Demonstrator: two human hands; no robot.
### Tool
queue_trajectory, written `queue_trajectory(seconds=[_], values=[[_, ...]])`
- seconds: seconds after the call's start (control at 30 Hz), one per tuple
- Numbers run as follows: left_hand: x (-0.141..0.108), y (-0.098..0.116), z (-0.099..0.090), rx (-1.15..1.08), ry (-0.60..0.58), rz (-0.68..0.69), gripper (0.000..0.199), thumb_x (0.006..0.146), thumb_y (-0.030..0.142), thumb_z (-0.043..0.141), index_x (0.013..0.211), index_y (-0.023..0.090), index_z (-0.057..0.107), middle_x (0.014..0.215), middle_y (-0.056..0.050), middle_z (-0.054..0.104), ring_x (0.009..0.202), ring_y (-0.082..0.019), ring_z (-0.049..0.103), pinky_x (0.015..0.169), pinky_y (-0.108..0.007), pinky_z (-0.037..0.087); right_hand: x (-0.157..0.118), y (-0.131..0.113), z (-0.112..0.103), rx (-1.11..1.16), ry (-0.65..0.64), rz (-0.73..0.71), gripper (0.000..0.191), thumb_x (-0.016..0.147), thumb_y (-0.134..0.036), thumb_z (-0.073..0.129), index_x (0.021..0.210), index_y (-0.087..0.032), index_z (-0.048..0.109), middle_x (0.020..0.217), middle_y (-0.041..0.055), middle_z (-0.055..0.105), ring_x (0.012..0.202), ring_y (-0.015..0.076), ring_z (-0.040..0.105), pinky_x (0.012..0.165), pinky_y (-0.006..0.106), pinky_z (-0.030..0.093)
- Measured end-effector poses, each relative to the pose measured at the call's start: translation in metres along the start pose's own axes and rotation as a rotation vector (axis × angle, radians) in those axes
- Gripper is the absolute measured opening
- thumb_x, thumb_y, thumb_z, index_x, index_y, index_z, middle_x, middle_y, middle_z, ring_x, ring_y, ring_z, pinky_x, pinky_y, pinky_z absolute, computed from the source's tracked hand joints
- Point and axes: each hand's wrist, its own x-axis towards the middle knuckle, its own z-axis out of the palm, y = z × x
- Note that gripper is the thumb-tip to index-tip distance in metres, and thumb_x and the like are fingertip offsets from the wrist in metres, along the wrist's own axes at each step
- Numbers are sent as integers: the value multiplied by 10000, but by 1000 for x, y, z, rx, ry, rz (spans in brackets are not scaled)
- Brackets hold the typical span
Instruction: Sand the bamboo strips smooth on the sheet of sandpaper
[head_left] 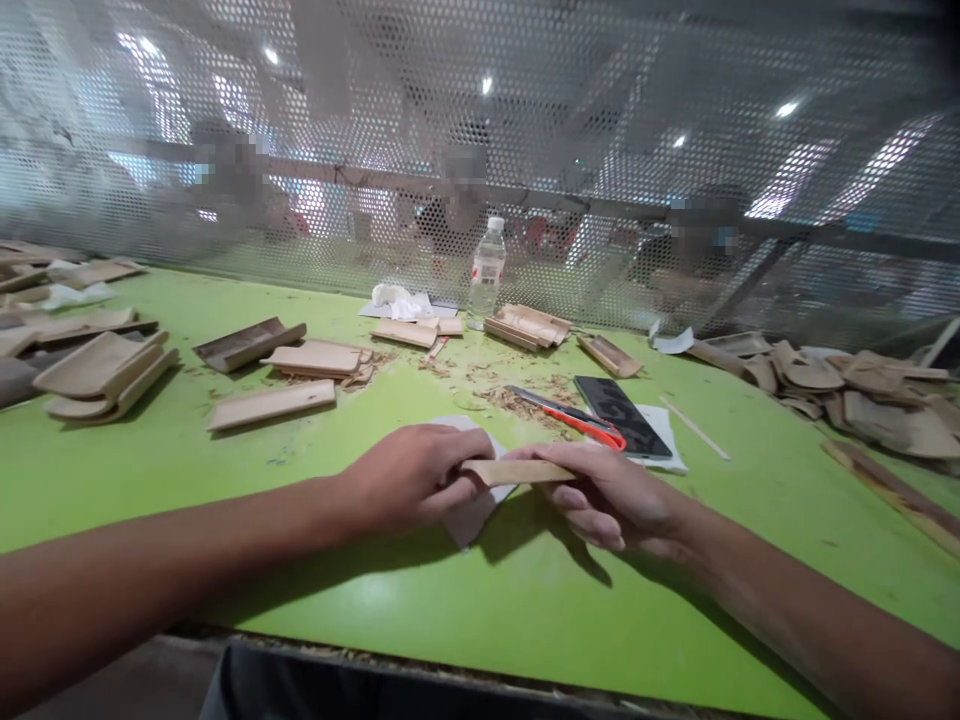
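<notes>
Between my two hands is a pale, curved bamboo piece [525,472], seen nearly edge-on. My left hand [424,475] is closed on its left end, the fingers bent around it. My right hand [611,490] grips the other end, thumb along the top and fingers curled beneath. Under the hands a whitish sheet [476,515] lies on the green table [375,590]; whether it is paper or sandpaper I cannot tell. Just beyond the right hand rests an orange utility knife [581,425] with its blade out, touching or close to a dark phone [626,415].
Bamboo pieces lie singly and stacked at left [109,375], with a heap [870,390] at right. A plastic bottle [487,275] stands by the perforated metal screen [360,130]. Shavings [517,390] and crumpled tissue [401,302] lie around. People are blurred behind the screen.
</notes>
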Motion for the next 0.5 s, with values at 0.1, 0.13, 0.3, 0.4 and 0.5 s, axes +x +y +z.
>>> queue_trajectory(seconds=[0.1,0.13,0.3,0.4,0.5], values=[[0,-2,-1,-40,14,95,207,998,269,434,875,198,584,746,-12,616,686,-175,577,645,-243,420,-1,1,1,-26,-10,120,468,1073,-411,389,811,-136,663,429,-47,480,237,65,379,218,133,299],[-1,-2,-2,-61,16,115,210,1004,262,436,866,196,580,745,-9,614,685,-169,571,656,-240,421,-2,1,1,-34,-14,148,493,1077,-422,365,818,-132,667,417,-41,485,226,70,379,211,137,288],[-2,-5,-1,-161,32,173,213,1021,233,467,836,194,565,736,14,603,661,-137,552,668,-220,413,-5,1,-2,-82,-97,185,516,1085,-448,298,922,-130,669,418,-32,527,214,79,377,218,140,316],[-2,-5,-1,-216,27,193,214,1023,226,479,833,190,570,745,17,605,662,-129,548,665,-215,411,-6,2,-3,-122,-146,216,517,1077,-493,297,900,-149,639,421,-39,531,211,78,366,221,145,322],[-1,-4,-2,-234,22,183,207,1026,222,476,852,186,583,753,15,608,680,-132,558,671,-215,421,-6,5,-2,-141,-195,196,514,1057,-543,343,866,-155,621,453,-29,568,228,73,401,237,141,327]])
